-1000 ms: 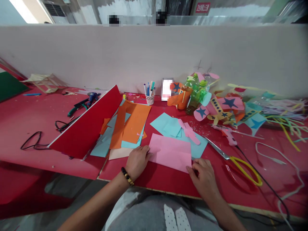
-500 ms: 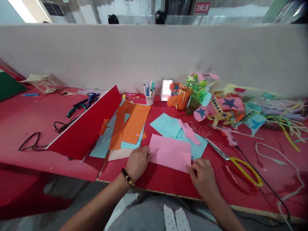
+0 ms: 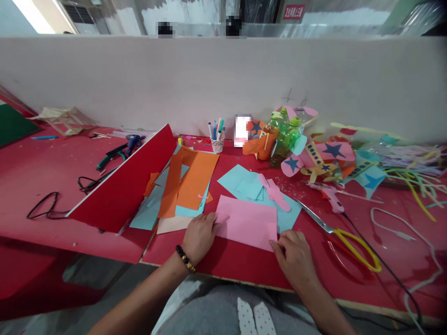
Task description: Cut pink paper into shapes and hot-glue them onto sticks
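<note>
A pink sheet of paper lies before me on the red table, partly over a light blue sheet. At its left edge my left hand is closed on the paper, fingers bent and thumb hidden. My right hand pinches the lower right corner between thumb and curled fingers. Just beyond the sheet lies a pink cut-out shape, with smaller blue pieces beside it. Large scissors with yellow and red handles rest to the right of my right hand.
Orange sheets lie at left, by a leaning red board. A pen cup, green bottles and paper planes stand along the white partition. A pink glue gun with a black cord lies at right.
</note>
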{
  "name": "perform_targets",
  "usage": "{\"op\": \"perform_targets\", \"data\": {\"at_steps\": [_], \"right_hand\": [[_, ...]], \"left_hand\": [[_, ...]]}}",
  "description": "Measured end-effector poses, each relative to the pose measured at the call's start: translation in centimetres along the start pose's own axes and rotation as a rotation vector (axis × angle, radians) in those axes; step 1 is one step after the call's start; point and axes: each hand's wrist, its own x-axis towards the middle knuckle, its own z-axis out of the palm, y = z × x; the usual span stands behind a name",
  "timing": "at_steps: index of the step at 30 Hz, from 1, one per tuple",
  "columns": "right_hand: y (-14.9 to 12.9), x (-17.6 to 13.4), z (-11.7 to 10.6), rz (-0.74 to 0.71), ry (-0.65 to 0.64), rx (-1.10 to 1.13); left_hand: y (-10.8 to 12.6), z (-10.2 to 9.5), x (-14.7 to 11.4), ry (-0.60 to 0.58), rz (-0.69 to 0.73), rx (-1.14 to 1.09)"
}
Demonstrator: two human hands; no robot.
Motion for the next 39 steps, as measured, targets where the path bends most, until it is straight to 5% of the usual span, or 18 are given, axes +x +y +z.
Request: {"op": "perform_targets", "data": {"at_steps": [7,10,14,39], "right_hand": [[0.1,0.1,0.0,-0.028,0.013,-0.001],[0.0,0.2,-0.1,-0.023,-0.001,-0.009],[-0.1,0.3,-0.2,-0.007,-0.017,-0.014],[-0.3,-0.3,-0.6,0.025,0.02,-0.021]], "left_hand": [[0.5,-0.4,-0.2,0.089,-0.017,-0.023],[1.7,-0.1,-0.2,0.146,0.147,-0.03],[3.7,0.7,-0.6,0.067,0.421,-0.125],[4.2,1.2,-2.1,-0.016,0.489,-0.081]]}}
